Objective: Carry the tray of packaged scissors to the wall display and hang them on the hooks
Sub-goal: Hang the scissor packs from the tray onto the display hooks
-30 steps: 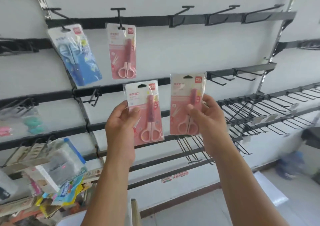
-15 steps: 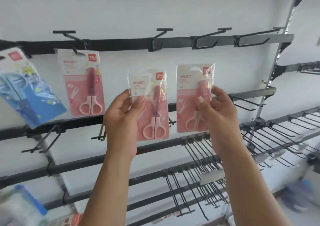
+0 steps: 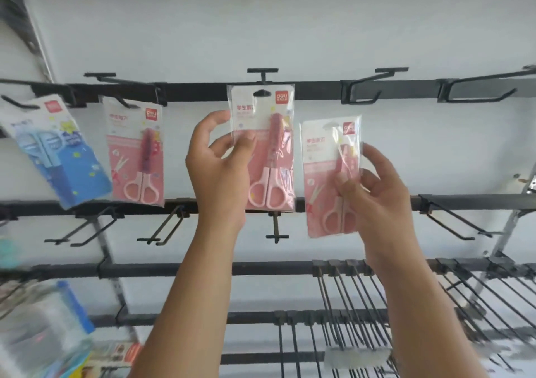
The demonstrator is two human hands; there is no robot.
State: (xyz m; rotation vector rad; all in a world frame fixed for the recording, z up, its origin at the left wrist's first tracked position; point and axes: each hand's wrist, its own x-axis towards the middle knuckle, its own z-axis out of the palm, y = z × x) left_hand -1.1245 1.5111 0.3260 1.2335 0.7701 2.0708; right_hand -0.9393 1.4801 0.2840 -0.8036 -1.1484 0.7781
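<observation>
**Two pink scissor packs raised to the wall hooks**

Each clear plastic pack held one pair of pink-handled scissors on a printed card. The left hand point(image 3: 219, 166) pinched the left edge of one pink scissor pack point(image 3: 265, 148) between thumb and fingers, the fingers only partly curled. That pack's hang hole sat right at the centre hook point(image 3: 262, 74) on the upper black rail point(image 3: 316, 91); whether it was already threaded on could not be told. The right hand point(image 3: 377, 192) gripped a second pink pack point(image 3: 330, 174) by its lower right side, thumb across the front, and held it lower, clear of any hook. Further left on the same rail hung another pink pack point(image 3: 136, 154) and a tilted blue scissor pack point(image 3: 55, 151). Bare hooks stood along the lower rail point(image 3: 464, 202).
</observation>
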